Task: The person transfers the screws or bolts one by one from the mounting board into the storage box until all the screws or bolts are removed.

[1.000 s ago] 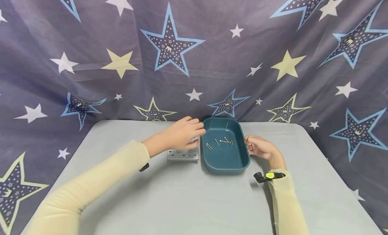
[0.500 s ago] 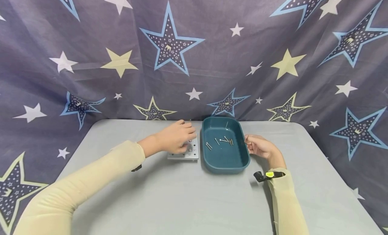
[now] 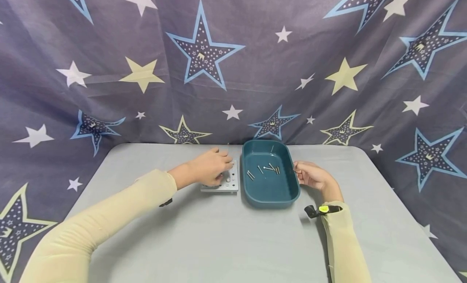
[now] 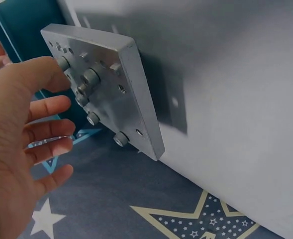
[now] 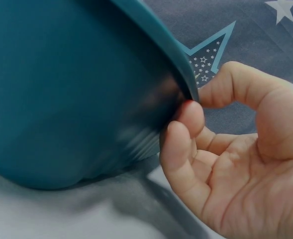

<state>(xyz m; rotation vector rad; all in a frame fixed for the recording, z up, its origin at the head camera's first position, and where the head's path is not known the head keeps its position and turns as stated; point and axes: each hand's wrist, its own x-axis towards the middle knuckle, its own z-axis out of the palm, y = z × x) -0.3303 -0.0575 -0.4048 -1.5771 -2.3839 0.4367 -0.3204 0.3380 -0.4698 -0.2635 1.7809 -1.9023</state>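
A silvery metal plate (image 3: 234,181) with holes and several socket-head bolts (image 4: 120,138) in it lies on the table, left of a teal tray (image 3: 271,200). Over the plate, close to its bolts, is my left hand (image 3: 212,167). In the left wrist view its fingers are loosely bent, with a gap between thumb and index fingertip and nothing seen held there; whether the thumb touches a bolt cannot be told. My right hand (image 5: 236,159) pinches the tray's right rim between thumb and fingers. Several loose screws (image 3: 269,168) lie on the tray's floor.
A grey-white table (image 3: 226,242) bears the plate and tray. Behind its far edge hangs a dark curtain (image 3: 255,92) with a star print. A black strap with a small camera (image 3: 311,211) sits on the right wrist.
My left hand has moved left from the tray's near-left rim onto the plate and lowered slightly, uncovering the plate's right side. The right hand and tray have stayed in place.
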